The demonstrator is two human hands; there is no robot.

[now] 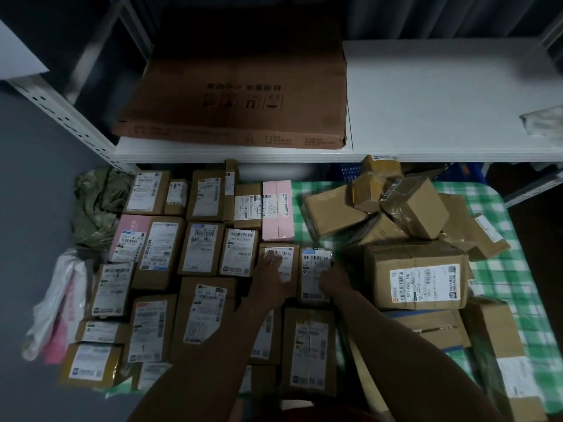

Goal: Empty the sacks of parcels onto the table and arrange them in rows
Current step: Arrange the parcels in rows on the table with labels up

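Several brown cardboard parcels with white labels lie in rows (201, 254) on the left half of a table with a green checked cloth (499, 275). My left hand (271, 278) rests flat on a small labelled parcel (286, 257) in the middle row. My right hand (333, 280) grips the edge of the neighbouring labelled parcel (313, 269). An unsorted heap of boxes (396, 208) sits at the right, with a large labelled box (420, 275) in front of it. A crumpled green sack (94, 208) lies at the table's far left.
A white shelf (441, 95) overhangs the back of the table and carries a flat brown carton (237, 95). A pink box (277, 211) closes the back row. A white and pink plastic bag (58, 306) hangs off the left edge. More boxes (499, 345) are stacked at the right front.
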